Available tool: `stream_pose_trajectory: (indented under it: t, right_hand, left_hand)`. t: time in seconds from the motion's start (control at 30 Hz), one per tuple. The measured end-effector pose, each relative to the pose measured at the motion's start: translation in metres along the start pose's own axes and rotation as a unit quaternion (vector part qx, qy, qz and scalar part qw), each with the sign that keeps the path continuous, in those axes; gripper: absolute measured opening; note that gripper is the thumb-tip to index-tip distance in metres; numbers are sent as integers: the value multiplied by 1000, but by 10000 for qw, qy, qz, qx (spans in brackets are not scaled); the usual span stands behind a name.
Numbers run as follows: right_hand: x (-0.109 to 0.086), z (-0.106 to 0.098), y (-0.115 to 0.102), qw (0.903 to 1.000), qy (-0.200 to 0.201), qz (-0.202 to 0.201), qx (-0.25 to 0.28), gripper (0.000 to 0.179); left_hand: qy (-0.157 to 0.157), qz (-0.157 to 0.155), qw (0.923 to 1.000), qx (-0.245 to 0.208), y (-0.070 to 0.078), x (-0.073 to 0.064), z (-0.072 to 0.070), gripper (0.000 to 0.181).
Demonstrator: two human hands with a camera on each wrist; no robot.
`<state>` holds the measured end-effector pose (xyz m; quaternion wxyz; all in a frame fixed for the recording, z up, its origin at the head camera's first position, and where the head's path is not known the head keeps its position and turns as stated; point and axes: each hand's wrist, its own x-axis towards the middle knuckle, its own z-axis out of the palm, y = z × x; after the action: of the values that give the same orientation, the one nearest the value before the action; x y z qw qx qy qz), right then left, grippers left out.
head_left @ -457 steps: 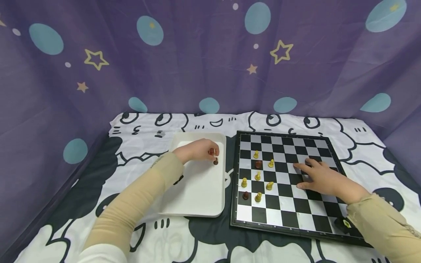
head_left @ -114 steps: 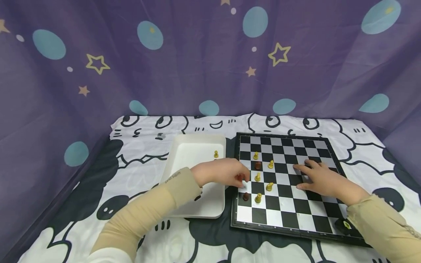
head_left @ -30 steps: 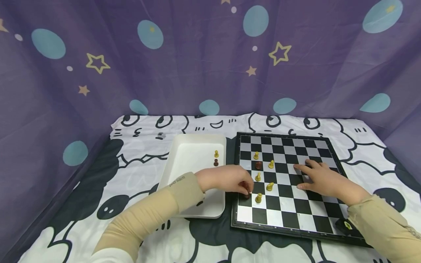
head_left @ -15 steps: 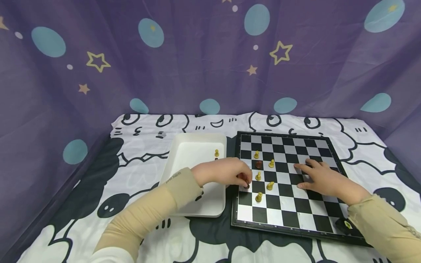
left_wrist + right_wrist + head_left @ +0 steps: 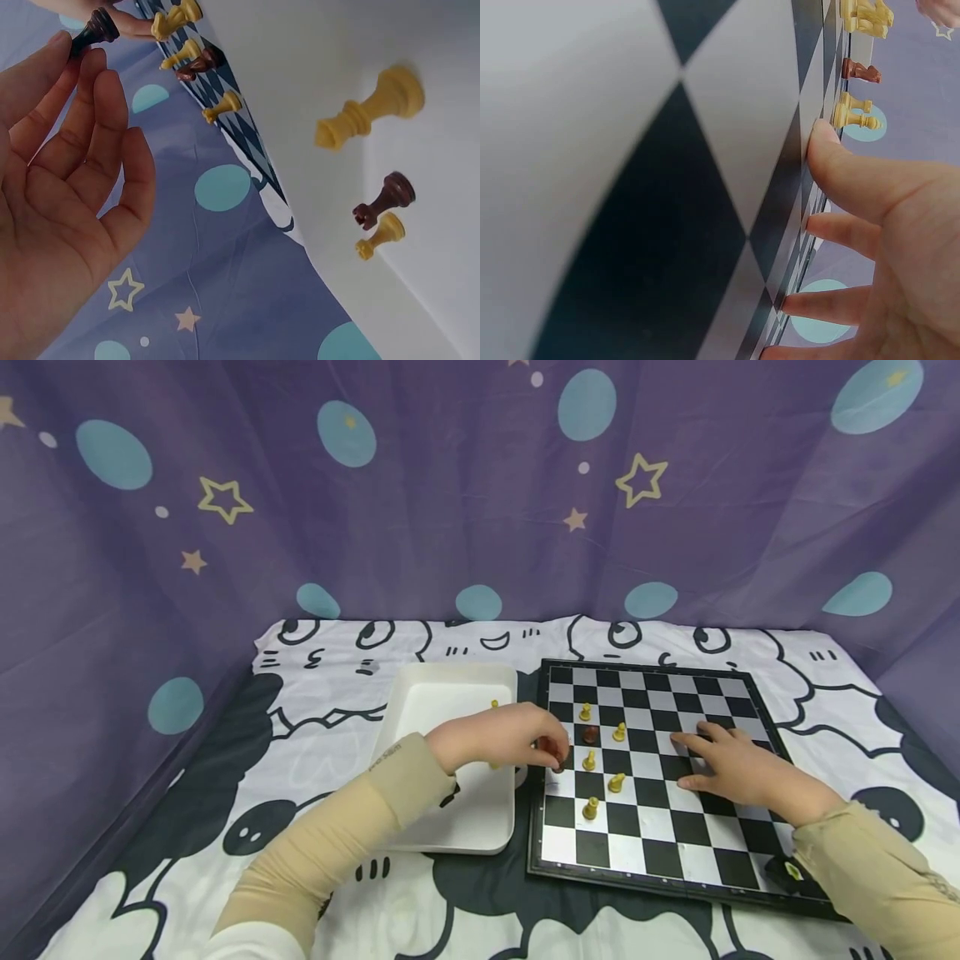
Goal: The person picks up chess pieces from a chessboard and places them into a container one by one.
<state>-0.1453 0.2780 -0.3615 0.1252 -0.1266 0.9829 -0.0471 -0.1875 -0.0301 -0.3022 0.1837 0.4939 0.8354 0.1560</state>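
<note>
My left hand (image 5: 517, 735) pinches a dark brown chess piece (image 5: 99, 28) between thumb and fingertips, base pointing outward, over the left edge of the chessboard (image 5: 660, 862). Its top is hidden by the fingers. My right hand (image 5: 738, 768) lies on the board's right half, fingers spread, tips touching the squares. On the board's left side stand several yellow pieces, among them a yellow rook (image 5: 591, 808) and a yellow knight (image 5: 616, 783), around a reddish-brown knight (image 5: 862, 71). In the left wrist view, a large yellow piece (image 5: 371, 109), a brown rook (image 5: 386, 199) and a yellow rook (image 5: 382, 235) are in the white tray (image 5: 450, 843).
The tray sits left of the board, with a narrow strip of patterned cloth (image 5: 480, 893) between them. A small black object with a yellow-green mark (image 5: 787, 872) is at the board's near right corner, by the right sleeve. A purple curtain (image 5: 450, 527) hangs behind.
My left hand has lifted the dark piece off its near-left square and moved it back and slightly left. Earlier, a yellow piece left the board's left column. My right hand stays put.
</note>
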Motion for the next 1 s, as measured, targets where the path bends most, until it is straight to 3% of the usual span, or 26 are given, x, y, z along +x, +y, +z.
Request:
stream_pose_trajectory:
  t: [0.57, 1.0]
  right_hand:
    - [1, 0, -1, 10000, -50, 56, -31, 77]
    - [-1, 1, -1, 10000, 63, -16, 4, 76]
  left_hand:
    - [220, -59, 9996, 135, -1, -15, -7, 10]
    - [481, -55, 9985, 240, -17, -35, -14, 6]
